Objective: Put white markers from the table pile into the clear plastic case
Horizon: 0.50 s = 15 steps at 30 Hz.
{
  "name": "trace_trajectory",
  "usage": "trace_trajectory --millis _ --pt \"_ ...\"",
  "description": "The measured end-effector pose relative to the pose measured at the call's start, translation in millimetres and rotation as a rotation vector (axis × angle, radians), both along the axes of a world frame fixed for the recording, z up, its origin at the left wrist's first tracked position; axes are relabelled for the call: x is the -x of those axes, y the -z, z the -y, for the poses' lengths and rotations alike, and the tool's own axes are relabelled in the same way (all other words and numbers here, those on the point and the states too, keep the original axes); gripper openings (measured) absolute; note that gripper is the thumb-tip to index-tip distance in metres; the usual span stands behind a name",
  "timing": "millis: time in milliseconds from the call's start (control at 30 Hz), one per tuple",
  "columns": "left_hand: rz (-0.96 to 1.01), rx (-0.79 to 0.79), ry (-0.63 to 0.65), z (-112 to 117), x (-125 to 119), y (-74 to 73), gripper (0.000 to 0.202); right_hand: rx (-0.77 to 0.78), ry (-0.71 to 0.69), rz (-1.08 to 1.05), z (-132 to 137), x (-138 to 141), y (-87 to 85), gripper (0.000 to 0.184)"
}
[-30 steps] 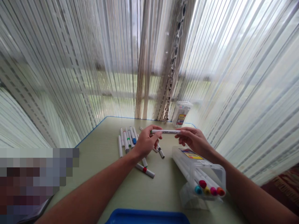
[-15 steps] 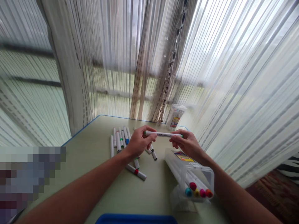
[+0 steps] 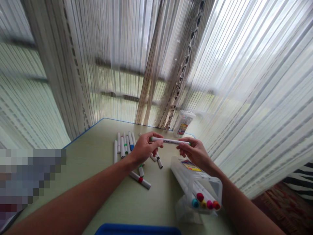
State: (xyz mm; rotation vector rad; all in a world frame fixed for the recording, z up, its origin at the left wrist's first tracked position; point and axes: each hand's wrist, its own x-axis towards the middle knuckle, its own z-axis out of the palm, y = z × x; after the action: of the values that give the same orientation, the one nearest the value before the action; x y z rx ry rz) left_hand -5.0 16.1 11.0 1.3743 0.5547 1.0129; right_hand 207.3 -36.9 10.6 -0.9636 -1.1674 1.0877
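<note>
Slim white cylindrical marker with green ends (image 3: pixel 170 141), held nearly level past the far end of the open clear-plastic pen case (image 3: pixel 192 165). Left hand (image 3: pixel 143 148): thumb and fingers pinched on one end. Right hand (image 3: pixel 195 150): likewise on the other. Judged light, stiff, smooth, apt to roll; best taken by the barrel, just inside each end. Loose white markers (image 3: pixel 122 148): left of the case, on the pale-green table (image 3: pixel 154 205). Upright clear-plastic box (image 3: pixel 182 124): beyond the case.
</note>
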Motion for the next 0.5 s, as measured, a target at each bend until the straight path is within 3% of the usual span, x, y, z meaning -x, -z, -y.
trace_trajectory --millis 300,500 --pt "0.008 -0.023 0.031 -0.1 0.5 0.8 0.033 -0.007 0.022 -0.012 -0.8 -0.1 0.0 0.020" --pt "0.066 0.074 0.063 -0.5 -0.5 0.2 0.026 0.003 0.033 -0.024 -1.6 -1.2 0.7 0.021"
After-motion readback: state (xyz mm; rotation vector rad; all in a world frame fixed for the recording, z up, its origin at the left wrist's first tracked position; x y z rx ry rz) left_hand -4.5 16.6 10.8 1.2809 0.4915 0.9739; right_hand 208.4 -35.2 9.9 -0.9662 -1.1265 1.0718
